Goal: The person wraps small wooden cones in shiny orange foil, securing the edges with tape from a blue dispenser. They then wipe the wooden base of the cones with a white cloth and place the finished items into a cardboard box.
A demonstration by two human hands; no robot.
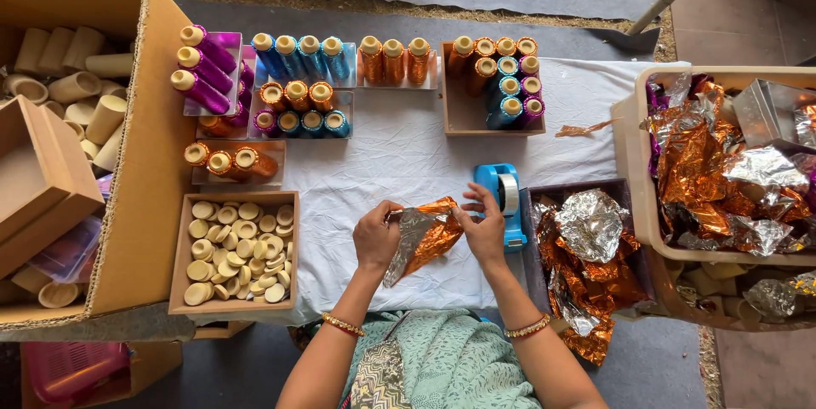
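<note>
Head view: both hands, left hand (pixel 375 237) and right hand (pixel 484 230), grip orange foil (pixel 425 239), many wrapped spools (pixel 297 56) beyond them, bare tubes (pixel 72 77) far left unwrapped.

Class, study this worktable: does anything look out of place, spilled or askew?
One stray scrap of orange foil lies alone on the white cloth, apart from the foil boxes. Crumpled foil also spills over the front edge of the dark box. The wrapped tubes sit in tidy rows.

Wrapped spools (pixel 297 56) line trays (caps (pixel 235 245) boxed nearby).
</note>
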